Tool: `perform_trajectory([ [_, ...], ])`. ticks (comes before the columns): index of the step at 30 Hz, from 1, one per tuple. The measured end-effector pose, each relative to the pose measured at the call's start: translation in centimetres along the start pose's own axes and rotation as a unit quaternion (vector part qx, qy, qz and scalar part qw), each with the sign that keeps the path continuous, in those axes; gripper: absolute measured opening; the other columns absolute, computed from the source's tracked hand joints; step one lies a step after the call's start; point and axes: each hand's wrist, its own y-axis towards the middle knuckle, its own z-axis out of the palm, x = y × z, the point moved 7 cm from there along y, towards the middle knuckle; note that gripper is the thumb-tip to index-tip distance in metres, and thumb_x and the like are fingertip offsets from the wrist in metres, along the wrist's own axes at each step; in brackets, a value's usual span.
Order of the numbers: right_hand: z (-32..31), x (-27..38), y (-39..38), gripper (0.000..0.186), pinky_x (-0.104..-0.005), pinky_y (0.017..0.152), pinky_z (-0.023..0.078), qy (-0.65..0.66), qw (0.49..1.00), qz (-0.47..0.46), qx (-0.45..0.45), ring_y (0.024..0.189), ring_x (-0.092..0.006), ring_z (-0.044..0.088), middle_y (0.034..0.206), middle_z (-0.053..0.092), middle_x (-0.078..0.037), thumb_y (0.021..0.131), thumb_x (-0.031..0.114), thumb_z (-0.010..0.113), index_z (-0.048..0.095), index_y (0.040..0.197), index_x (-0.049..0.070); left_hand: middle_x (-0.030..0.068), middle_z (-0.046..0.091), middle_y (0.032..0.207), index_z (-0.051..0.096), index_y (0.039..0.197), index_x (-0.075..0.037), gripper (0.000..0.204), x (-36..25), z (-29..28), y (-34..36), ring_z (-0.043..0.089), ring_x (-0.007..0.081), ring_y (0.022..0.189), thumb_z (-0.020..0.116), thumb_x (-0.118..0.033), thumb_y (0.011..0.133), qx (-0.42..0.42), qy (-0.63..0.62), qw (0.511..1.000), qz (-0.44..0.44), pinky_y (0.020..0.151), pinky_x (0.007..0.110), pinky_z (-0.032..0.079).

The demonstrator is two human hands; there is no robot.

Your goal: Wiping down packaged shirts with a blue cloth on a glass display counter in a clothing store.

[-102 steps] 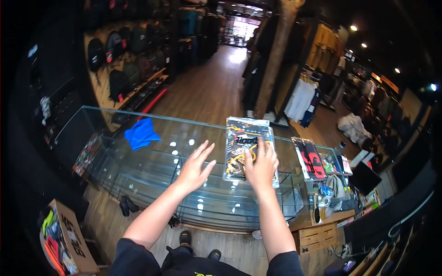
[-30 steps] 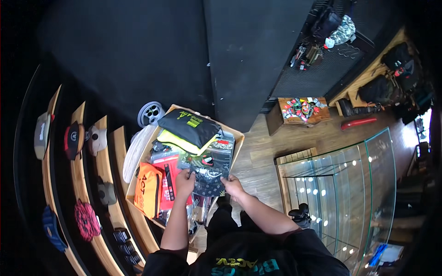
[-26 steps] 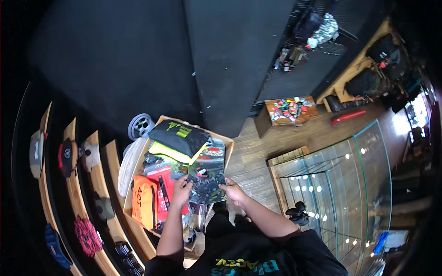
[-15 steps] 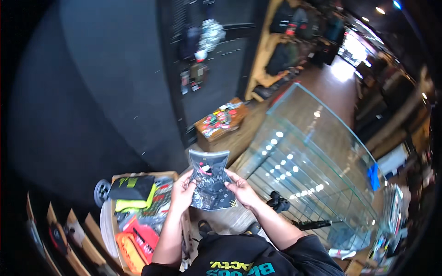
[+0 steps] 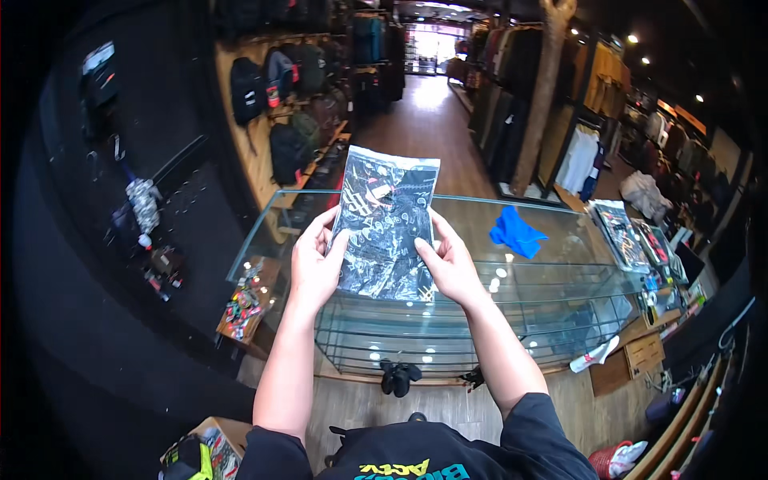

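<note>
In front of me, a clear plastic packet (image 5: 388, 224) with dark, white-patterned fabric inside is held upright by both hands above a glass display case (image 5: 544, 292). My left hand (image 5: 315, 260) pinches its left edge, thumb on the front and fingers behind. My right hand (image 5: 448, 260) grips the right edge the same way. A blue cloth (image 5: 516, 232) lies on the glass top, right of the packet. Farther right, similar flat packets (image 5: 620, 236) lie in a pile at the counter's end.
A wooden box of small colourful items (image 5: 246, 304) stands left of the case. Behind me at lower left is a cardboard box (image 5: 232, 436) of packaged goods. A black object (image 5: 398, 378) sits at the case's foot. Backpacks (image 5: 250, 88) hang on the left wall.
My view has swung right, from the open cardboard box to facing the glass case. The packet, still in both hands, is now raised higher and over the case.
</note>
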Motion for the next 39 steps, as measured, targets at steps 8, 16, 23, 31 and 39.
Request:
perform_trajectory([
  [8,-18.8,-3.8,-1.0,0.051,-0.0494,0.091,0.063,-0.536,0.827,0.122,-0.121,0.098,-0.0347,0.081,0.095,0.083,-0.013,0.095,0.04,0.089,0.081,0.136,0.01,0.0173,0.069,0.139,0.068,0.152,-0.005,0.06,9.1,7.3,0.1,0.066,0.0405,0.13,0.085,-0.023,0.098,-0.004,0.441,0.893,0.089,0.115,0.055,0.047],
  [16,-29.9,-5.6,2.1,0.064,-0.0542,0.118,0.051,-0.686,0.705,0.141,-0.108,0.139,-0.0421,0.062,0.146,0.068,-0.016,0.09,0.012,0.083,0.071,0.151,0.026,0.0168,0.058,0.17,0.071,0.159,-0.02,0.063,7.6,12.7,-6.3,0.046,0.0462,0.161,0.072,-0.056,0.107,0.255,0.461,0.843,0.108,0.136,0.069,0.024],
  [23,-6.1,-2.8,3.3,0.056,-0.0574,0.12,0.048,-0.511,0.849,-0.087,0.1,0.135,-0.0435,0.063,0.139,0.069,-0.021,0.089,0.012,0.081,0.074,0.145,0.011,0.0192,0.053,0.174,0.068,0.16,-0.018,0.071,7.3,9.8,-6.7,0.045,0.046,0.163,0.075,-0.06,0.104,0.304,0.426,0.844,0.116,0.138,0.071,0.019],
  [31,-4.9,-10.6,8.8,0.064,-0.0535,0.107,0.055,-0.582,0.8,-0.018,0.141,0.122,-0.0418,0.068,0.128,0.071,-0.015,0.078,0.002,0.078,0.078,0.14,0.017,0.0202,0.054,0.173,0.065,0.165,-0.024,0.077,9.0,8.7,-7.4,0.05,0.0461,0.158,0.072,-0.069,0.102,0.347,0.409,0.834,0.129,0.131,0.073,0.027],
  [39,-1.7,-10.6,10.7,0.051,-0.0524,0.097,0.055,-0.571,0.812,-0.026,0.116,0.114,-0.0396,0.07,0.12,0.072,-0.016,0.086,0.021,0.086,0.08,0.136,0.013,0.0189,0.05,0.175,0.06,0.169,-0.023,0.077,10.3,8.7,-7.3,0.048,0.0428,0.157,0.065,-0.068,0.107,0.386,0.416,0.812,0.139,0.128,0.077,0.028],
])
